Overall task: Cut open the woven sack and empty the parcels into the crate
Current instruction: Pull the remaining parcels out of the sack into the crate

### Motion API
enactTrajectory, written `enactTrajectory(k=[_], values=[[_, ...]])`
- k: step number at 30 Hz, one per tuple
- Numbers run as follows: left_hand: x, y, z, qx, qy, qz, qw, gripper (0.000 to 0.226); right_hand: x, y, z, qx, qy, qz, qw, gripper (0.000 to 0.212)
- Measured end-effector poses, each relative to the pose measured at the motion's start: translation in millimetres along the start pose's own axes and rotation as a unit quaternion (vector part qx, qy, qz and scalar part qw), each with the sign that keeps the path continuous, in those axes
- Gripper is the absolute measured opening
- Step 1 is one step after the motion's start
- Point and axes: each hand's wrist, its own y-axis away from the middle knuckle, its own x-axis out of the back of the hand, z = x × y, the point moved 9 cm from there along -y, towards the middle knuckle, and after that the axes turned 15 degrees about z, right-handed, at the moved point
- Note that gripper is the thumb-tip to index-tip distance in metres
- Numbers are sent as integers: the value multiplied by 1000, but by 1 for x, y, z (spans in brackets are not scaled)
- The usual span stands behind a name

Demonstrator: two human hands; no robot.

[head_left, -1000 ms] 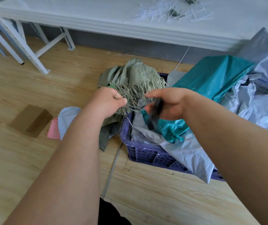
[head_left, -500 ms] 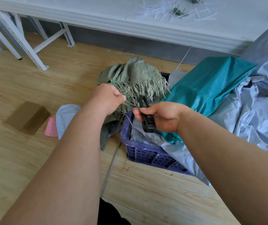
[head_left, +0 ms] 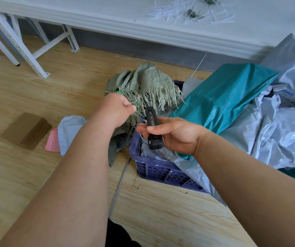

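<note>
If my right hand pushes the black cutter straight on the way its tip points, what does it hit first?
Most likely the frayed fringe of the woven sack, just beyond the tip of the cutter that the right hand holds. The left hand grips that fringe slightly aside. Depth is uncertain.

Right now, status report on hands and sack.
Left hand grips sack fringe. Right hand holds black cutter. Crate already heaped with parcels.
</note>
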Motion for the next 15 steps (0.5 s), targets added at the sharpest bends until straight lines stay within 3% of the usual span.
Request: enactTrajectory(k=[3,7,11,15], values=[[1,0,-1,3,0,5,1000,18,1,-2,-4,20,-32,15,999,45],[1,-2,-1,5,3,7,1000,22,9,-6,0,6,10,89,996,14],[3,-3,-3,10,18,23,1000,22,35,-3,8,-10,113,207,972,35],[10,-7,-3,16,44,59,997,17,41,4,1,22,243,245,938,45]])
